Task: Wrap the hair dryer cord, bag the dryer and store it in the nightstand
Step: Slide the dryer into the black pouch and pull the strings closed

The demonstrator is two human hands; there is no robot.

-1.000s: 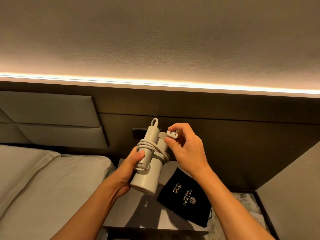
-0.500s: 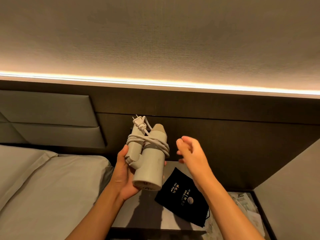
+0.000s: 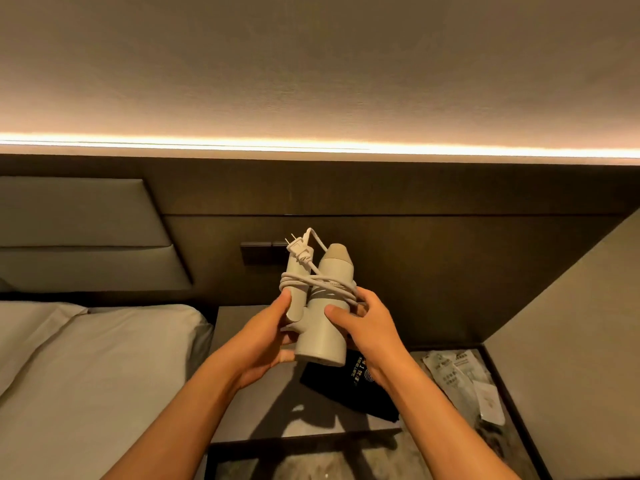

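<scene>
A cream hair dryer is held upright above the nightstand, its handle folded alongside the barrel. Its white cord is wound several times around barrel and handle, and the plug sticks up at the top left. My left hand grips the handle side from below. My right hand holds the barrel's right side, thumb across the front. A black drawstring bag with gold print lies flat on the nightstand top, partly hidden behind the dryer and my right wrist.
A bed with a grey sheet lies to the left. A dark wall panel with a socket plate stands behind. Plastic-wrapped sachets lie on a lower shelf at the right, beside a slanted panel.
My right hand let go of the plug, hung free for a moment, then came back and closed on the dryer's barrel. The dryer turned so that the plug points up left.
</scene>
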